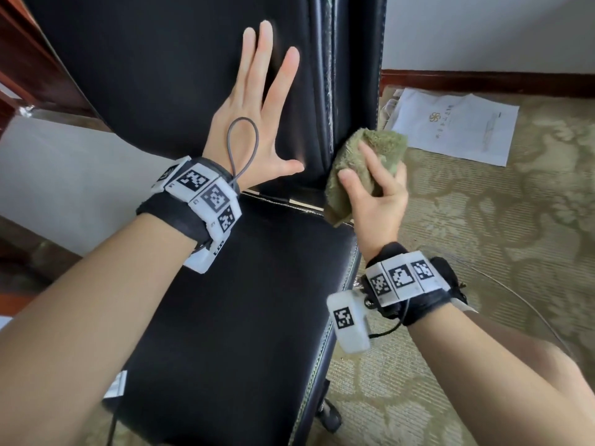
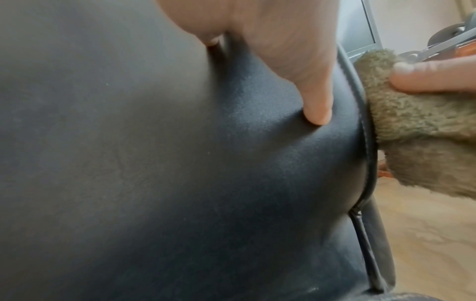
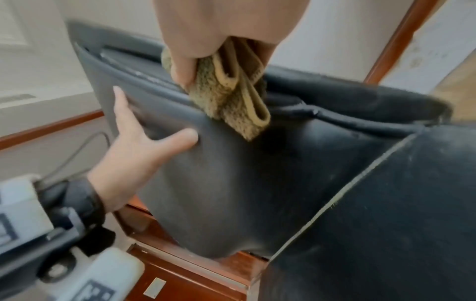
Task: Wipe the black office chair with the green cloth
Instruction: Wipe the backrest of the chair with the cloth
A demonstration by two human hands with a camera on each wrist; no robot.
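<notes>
The black office chair fills the middle of the head view, backrest upright, seat below. My left hand lies flat on the backrest with fingers spread and straight; its thumb presses the leather. My right hand grips the folded green cloth against the backrest's right edge, low down near the seat. The cloth touches the piped edge seam, and in the right wrist view the cloth hangs folded from my fingers over the chair.
Patterned carpet spreads to the right, with a white printed sheet lying on it near the wall skirting. Reddish wooden furniture stands behind the chair at the left. A thin cable runs over the carpet.
</notes>
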